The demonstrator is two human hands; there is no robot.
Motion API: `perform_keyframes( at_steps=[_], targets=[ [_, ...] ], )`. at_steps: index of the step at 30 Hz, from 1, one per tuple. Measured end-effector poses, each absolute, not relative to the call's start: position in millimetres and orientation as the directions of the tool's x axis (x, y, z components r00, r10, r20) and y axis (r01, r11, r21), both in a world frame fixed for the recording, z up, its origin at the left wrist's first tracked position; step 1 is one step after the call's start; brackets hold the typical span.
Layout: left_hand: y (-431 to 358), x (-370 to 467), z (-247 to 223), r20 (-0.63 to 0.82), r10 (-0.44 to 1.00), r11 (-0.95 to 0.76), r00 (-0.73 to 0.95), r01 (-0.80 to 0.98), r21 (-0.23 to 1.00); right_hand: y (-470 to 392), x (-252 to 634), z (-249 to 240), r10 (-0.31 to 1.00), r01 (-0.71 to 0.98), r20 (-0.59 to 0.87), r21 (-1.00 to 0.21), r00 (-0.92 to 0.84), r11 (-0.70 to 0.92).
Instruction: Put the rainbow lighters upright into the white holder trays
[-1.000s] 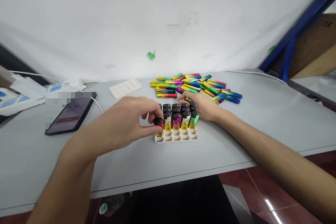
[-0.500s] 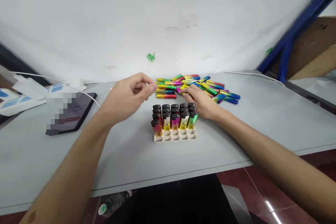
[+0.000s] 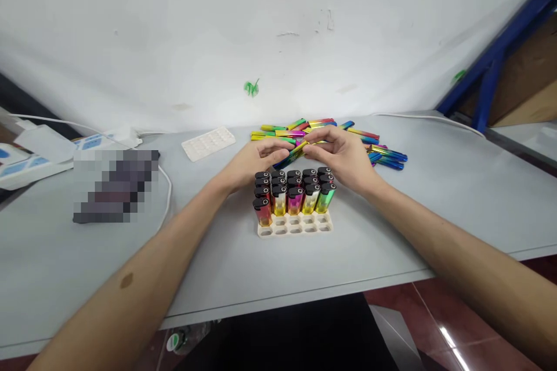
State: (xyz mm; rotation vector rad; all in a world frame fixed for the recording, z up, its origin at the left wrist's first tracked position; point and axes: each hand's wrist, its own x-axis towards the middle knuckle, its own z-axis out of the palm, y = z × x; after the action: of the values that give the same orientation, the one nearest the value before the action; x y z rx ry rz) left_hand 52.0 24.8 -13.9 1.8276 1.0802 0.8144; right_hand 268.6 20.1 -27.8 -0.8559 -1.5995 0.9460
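My right hand (image 3: 343,156) pinches the upper end of a shiny yellow and blue piece (image 3: 292,156), which hangs slanted between my hands. My left hand (image 3: 256,162) is curved at its lower left end, fingers close to it; whether they touch it is unclear. Behind them lies a loose pile of shiny multicoloured pieces (image 3: 389,153). In front stands a cream rack (image 3: 296,231) with several black-topped lighters (image 3: 295,200) upright in its rear rows. One red lighter (image 3: 263,211) stands nearer, at the left; open slots show in front.
A second cream rack (image 3: 209,144) lies at the back left. Further left are a blurred dark phone (image 3: 124,185), a white cable (image 3: 169,197) and a power strip (image 3: 107,139). The white wall rises behind the table, whose front edge (image 3: 304,300) is near me.
My left hand has moved right and down toward my right hand, uncovering the second rack. My right hand has lifted a piece from the pile.
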Motion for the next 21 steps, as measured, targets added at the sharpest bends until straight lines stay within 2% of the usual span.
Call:
perform_keyframes(
  at_steps=[3,6,9,12,16,18,21],
  targets=[
    [24.2,48.9,-13.7,0.051,0.891,-0.211,0.45,0.312,0.926,19.3,266.4,-28.7,0.898,0.074,0.398,-0.906,-0.189,0.418],
    [24.5,47.0,-15.9,0.035,0.911,-0.17,0.41,0.298,0.939,19.5,267.1,-29.2,0.899,0.104,0.396,-0.902,-0.186,0.418],
    [26.3,45.6,-19.1,0.074,0.949,-0.166,0.306,0.289,0.943,20.1,268.5,-31.0,0.891,0.216,0.395,-0.872,-0.222,0.44],
    [30.9,42.7,-22.1,0.173,0.96,-0.217,0.219,0.198,0.956,19.7,268.5,-33.0,0.87,0.336,0.392,-0.81,-0.298,0.48],
    [37.8,38.7,-23.3,0.24,0.964,-0.238,0.117,-0.031,0.971,19.5,270.7,-32.7,0.8,0.501,0.434,-0.625,-0.413,0.598],
    [38.8,37.3,-21.6,0.213,0.974,-0.199,0.075,-0.161,0.967,21.8,274.6,-32.9,0.758,0.594,0.485,-0.478,-0.437,0.648],
    [36.0,35.8,-16.1,0.136,0.99,-0.119,0.033,-0.306,0.944,28.0,282.7,-36.2,0.751,0.742,0.522,-0.291,-0.405,0.603]
  ],
)
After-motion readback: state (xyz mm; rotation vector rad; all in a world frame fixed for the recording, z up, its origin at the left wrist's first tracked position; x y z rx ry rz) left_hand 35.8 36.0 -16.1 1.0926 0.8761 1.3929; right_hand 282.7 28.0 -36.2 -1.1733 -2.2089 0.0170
